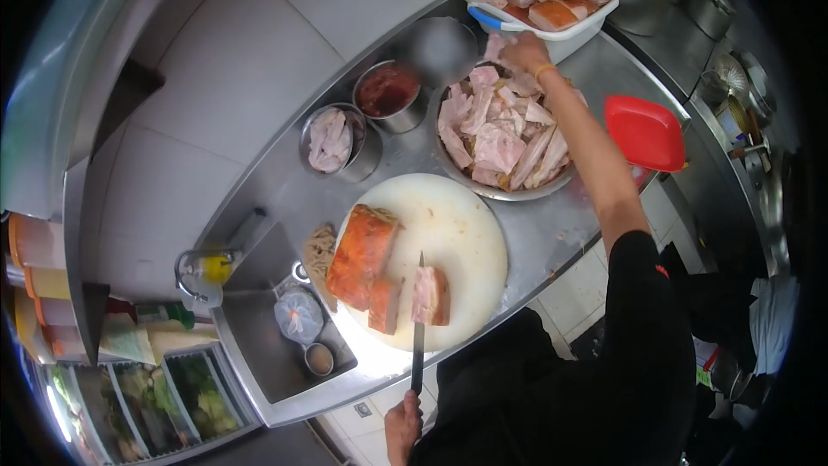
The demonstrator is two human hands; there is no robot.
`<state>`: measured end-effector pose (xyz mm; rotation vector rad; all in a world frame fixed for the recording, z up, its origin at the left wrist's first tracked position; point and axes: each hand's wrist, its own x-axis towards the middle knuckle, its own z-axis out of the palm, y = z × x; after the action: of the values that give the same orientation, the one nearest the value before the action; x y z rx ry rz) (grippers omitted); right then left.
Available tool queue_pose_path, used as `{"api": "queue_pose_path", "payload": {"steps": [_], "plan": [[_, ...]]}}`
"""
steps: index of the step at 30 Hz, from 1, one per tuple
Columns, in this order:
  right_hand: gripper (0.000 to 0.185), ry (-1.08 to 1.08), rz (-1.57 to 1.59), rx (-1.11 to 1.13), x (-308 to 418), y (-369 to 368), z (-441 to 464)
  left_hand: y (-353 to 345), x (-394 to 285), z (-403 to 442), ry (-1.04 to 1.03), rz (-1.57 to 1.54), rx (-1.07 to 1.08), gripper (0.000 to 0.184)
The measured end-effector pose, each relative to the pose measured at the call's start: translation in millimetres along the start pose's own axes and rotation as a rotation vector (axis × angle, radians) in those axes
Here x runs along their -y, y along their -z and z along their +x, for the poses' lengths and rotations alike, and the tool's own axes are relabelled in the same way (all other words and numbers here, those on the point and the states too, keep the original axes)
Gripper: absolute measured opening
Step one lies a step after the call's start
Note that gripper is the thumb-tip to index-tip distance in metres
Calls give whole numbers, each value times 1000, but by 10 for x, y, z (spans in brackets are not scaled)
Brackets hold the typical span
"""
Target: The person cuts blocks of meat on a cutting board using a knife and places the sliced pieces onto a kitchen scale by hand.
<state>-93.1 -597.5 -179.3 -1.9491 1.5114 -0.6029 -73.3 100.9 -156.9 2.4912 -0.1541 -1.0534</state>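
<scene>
Inside the near edge of the round white board (470, 233), the brown-skinned meat block (435, 295) lies beyond my nearer left hand (402, 425), aligned with its firmly grasped steel knife (418, 349); my right hand (524, 53)'s grip I cannot tell.

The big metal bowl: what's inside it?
Pale meat, heaped in the bowl. The right arm hides part of the heap; whatever lies beneath the top pieces is covered.

Meat block (362, 255) on cutting board (457, 233), right of sink (280, 380); bowl (509, 196) behind board; tub (576, 41) behind bowl, apparently on tabletop (552, 237).
</scene>
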Motion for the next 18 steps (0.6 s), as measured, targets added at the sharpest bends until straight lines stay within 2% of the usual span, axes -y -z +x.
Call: {"api": "queue_pose_path", "payload": {"steps": [1, 4, 7, 8, 10, 11, 12, 13, 14, 15, 16, 17, 18], "plan": [[45, -86, 4, 1, 51, 68, 92, 6, -45, -27, 23, 3, 3, 68], [45, -5, -220, 108, -118, -174, 460, -7, -92, -61, 88, -33, 19, 70], [47, 68, -432, 245, -58, -276, 326, -27, -64, -68, 113, -64, 19, 69], [48, -27, -455, 150, -31, -343, 257, -42, -33, -64, 120, -71, 19, 67], [49, 122, -620, -50, 186, -231, -116, -83, -3, -40, 59, 0, -49, 67], [46, 255, -602, -225, 142, -346, -143, -96, 48, -50, 45, 34, -80, 66], [46, 364, -491, -218, 335, -240, -442, -116, 165, -17, 18, 49, -80, 66], [48, 515, -202, -127, 377, -256, -656, -109, 247, 23, -19, 60, -84, 66], [49, 567, -62, 258, 496, -155, -922, -78, 225, -9, -9, 73, -79, 66], [49, 685, 14, 477, 661, -94, -1395, -50, 214, -13, -10, 83, -73, 67], [44, 802, 314, 731, 599, -236, -1799, -31, 204, -21, -28, 69, -103, 68], [49, 983, 213, 813, 595, -318, -2199, -11, 225, -24, -17, 74, -121, 69], [56, 914, 131, 1020, 682, -260, -2631, 16, 254, -21, -15, 54, -124, 69]]}}
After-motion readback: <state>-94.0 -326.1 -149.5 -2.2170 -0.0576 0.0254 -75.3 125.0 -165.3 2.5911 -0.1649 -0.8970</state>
